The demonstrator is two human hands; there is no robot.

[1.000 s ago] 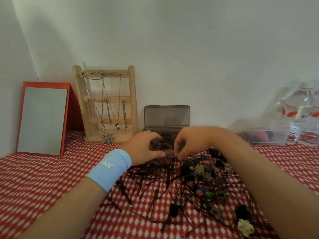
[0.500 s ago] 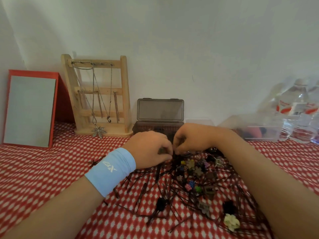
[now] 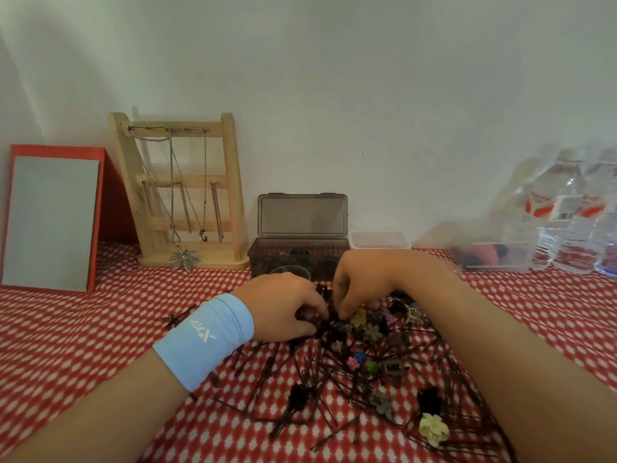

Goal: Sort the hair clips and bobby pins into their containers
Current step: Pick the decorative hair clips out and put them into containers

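Head view. Left hand [image 3: 283, 309] with curled fingers on far edge of pile [image 3: 354, 375], over dark bobby pins [image 3: 310, 369]; cannot tell if anything gripped. Right hand [image 3: 362, 285] just beside, fingertips down among hair clips [image 3: 359, 317]; hold also hidden. Behind hands: dark box [image 3: 300, 259], lid up, something dark inside; small clear tub [image 3: 379, 240] beside it. Judged early stage: most pins and clips loose and mixed on red cloth [image 3: 83, 329], nearly all sorting left.

Pin pile [image 3: 320, 372] on tablecloth [image 3: 83, 329]; lidded box [image 3: 287, 255] behind it; necklace stand [image 3: 230, 182] left; bottles [image 3: 561, 222] right.
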